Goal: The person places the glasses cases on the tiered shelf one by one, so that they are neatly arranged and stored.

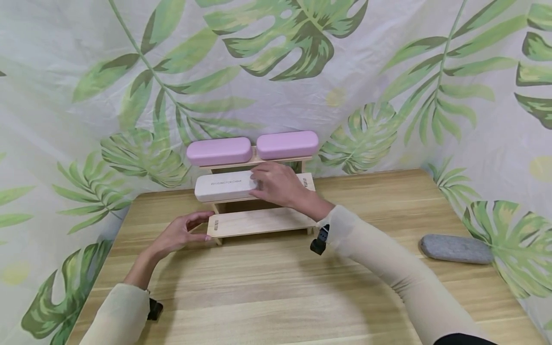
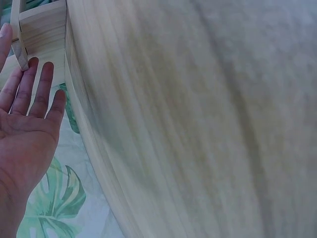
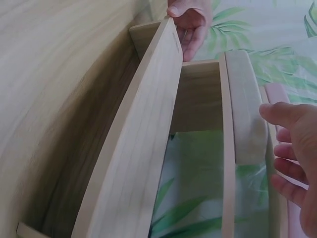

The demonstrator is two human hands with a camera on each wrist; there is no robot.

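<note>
A three-tier wooden stand (image 1: 241, 224) is on the table. On its middle tier lies a white glasses case (image 1: 224, 186) with small lettering on top. My right hand (image 1: 278, 184) pinches the right end of this case, thumb toward the front and fingers toward the back; in the right wrist view the thumb meets the case's edge (image 3: 245, 109). At the left end of the lowest tier, my left hand (image 1: 183, 233) touches the stand with thumb and fingertips. The left wrist view shows that hand's fingers (image 2: 42, 89) straight. Two pink glasses cases (image 1: 219, 151) lie on the top tier.
A grey felt-like case (image 1: 456, 249) lies near the right edge of the wooden table (image 1: 258, 297). Behind the stand hangs a white cloth (image 1: 366, 86) printed with green leaves.
</note>
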